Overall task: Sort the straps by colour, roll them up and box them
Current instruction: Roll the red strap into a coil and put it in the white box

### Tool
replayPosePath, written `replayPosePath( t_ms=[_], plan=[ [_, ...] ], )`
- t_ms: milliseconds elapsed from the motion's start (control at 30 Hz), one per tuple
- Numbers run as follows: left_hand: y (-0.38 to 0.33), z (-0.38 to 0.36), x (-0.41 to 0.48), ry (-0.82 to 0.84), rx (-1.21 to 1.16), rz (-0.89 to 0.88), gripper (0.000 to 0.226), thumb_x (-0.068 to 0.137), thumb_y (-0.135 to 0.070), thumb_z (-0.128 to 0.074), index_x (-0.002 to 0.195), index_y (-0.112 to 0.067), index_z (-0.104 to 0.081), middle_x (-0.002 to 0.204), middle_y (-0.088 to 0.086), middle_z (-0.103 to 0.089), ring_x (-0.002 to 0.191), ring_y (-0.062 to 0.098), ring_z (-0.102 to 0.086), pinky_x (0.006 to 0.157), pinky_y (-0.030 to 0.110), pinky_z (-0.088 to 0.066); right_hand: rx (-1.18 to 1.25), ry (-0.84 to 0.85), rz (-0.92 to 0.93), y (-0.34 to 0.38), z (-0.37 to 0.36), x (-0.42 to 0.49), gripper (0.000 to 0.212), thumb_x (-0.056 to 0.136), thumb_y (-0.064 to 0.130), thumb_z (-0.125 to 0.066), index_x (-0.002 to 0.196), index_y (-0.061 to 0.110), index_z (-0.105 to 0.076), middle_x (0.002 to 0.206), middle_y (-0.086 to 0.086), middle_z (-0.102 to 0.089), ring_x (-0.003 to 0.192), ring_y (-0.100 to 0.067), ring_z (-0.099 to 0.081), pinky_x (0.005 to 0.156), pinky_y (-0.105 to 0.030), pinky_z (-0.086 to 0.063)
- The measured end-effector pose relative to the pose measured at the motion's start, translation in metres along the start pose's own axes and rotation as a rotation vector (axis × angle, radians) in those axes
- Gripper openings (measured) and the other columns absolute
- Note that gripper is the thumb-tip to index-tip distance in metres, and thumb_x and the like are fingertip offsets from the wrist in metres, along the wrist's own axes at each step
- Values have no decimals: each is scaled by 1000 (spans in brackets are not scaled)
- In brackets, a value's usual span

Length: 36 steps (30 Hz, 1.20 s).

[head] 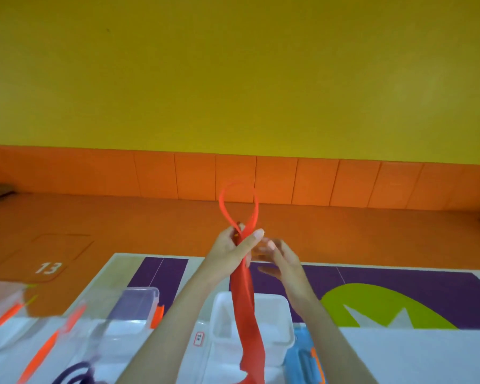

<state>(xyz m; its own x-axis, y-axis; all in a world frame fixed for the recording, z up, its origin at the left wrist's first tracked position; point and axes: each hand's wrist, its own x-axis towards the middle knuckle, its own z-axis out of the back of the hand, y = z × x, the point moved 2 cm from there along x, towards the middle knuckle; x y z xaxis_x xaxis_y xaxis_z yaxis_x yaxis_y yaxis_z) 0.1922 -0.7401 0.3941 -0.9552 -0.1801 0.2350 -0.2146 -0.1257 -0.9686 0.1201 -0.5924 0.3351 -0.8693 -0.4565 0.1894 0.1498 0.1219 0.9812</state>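
Note:
A long red strap (245, 306) hangs down in front of me, its top bent into a loop above my hands. My left hand (233, 246) grips the strap just under the loop, thumb stretched across it. My right hand (279, 256) hovers right beside it, blurred, fingers spread and loosely bent, holding nothing that I can see. Below the strap stands an open white box (277, 322). A purple strap (75, 376) curls at the bottom left.
A clear plastic box (135, 306) with orange latches stands left of the white one, more clear lids and boxes (0, 317) further left. A blue box (302, 358) sits at the right. The table top (399, 353) is white with a purple and green mat.

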Motion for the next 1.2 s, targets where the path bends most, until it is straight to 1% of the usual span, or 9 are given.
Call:
replayPosePath(
  t_ms=[133,233,400,500,633,800,900,1100,1200],
  plan=[
    [5,6,-8,-125,-1,-5,47,84,-52,-75,104,-12,-62,57,0,-58,54,18,-59,68,35,-62,-1,74,-152,-77,-15,-53,58,93,61,-53,124,14,-67,116,-6,-77,109,-26,-73,91,-41,-59],
    [4,10,-7,-192,23,-11,39,89,-47,-76,102,-13,-60,66,1,-60,53,13,-63,67,37,-65,-118,36,-127,-108,-23,-80,63,80,74,-67,111,19,-72,106,1,-77,101,-17,-73,89,-34,-60],
    [-6,21,-1,-295,67,-47,43,92,-49,-74,97,-9,-60,67,3,-63,56,18,-68,65,41,-66,-403,99,-3,-120,-28,-98,9,80,36,-80,84,39,-73,82,12,-76,78,-8,-72,80,-26,-56],
    [-19,23,6,-295,55,-92,43,94,-49,-72,98,-7,-61,64,3,-65,58,24,-71,62,34,-62,-425,76,29,-113,-29,-94,25,79,24,-88,89,40,-72,89,16,-73,67,-11,-71,66,-27,-57],
    [-32,20,6,-255,-33,-101,40,97,-44,-70,95,-4,-62,67,8,-68,64,30,-74,64,30,-61,-301,-17,-141,-98,-41,-84,71,74,29,-93,133,39,-53,130,20,-58,63,-21,-72,52,-36,-61],
    [-34,26,6,-142,-200,-13,40,95,-49,-71,95,-12,-57,71,11,-65,66,32,-72,85,53,-61,-291,273,-224,-87,-57,-75,84,78,31,-90,147,46,-43,143,23,-52,76,-30,-75,55,-37,-62],
    [-36,33,3,-48,-274,-34,43,97,-48,-66,92,-8,-53,68,11,-58,59,25,-62,78,51,-64,-345,321,-157,-79,-67,-73,56,82,29,-83,132,38,-62,131,19,-67,71,-19,-67,64,-40,-64],
    [-31,53,-4,-73,-285,-1,52,89,-57,-67,74,-8,-57,65,8,-55,56,19,-56,76,45,-63,-439,248,-96,-79,-78,-71,13,80,33,-84,91,37,-78,90,15,-78,72,-2,-59,72,-24,-48],
    [-25,67,-5,-181,-195,23,53,87,-61,-68,70,-13,-55,61,2,-50,53,14,-49,69,37,-61,-514,144,-79,-92,-77,-71,20,72,42,-89,66,41,-70,75,11,-64,74,0,-55,72,-18,-43]
  ],
)
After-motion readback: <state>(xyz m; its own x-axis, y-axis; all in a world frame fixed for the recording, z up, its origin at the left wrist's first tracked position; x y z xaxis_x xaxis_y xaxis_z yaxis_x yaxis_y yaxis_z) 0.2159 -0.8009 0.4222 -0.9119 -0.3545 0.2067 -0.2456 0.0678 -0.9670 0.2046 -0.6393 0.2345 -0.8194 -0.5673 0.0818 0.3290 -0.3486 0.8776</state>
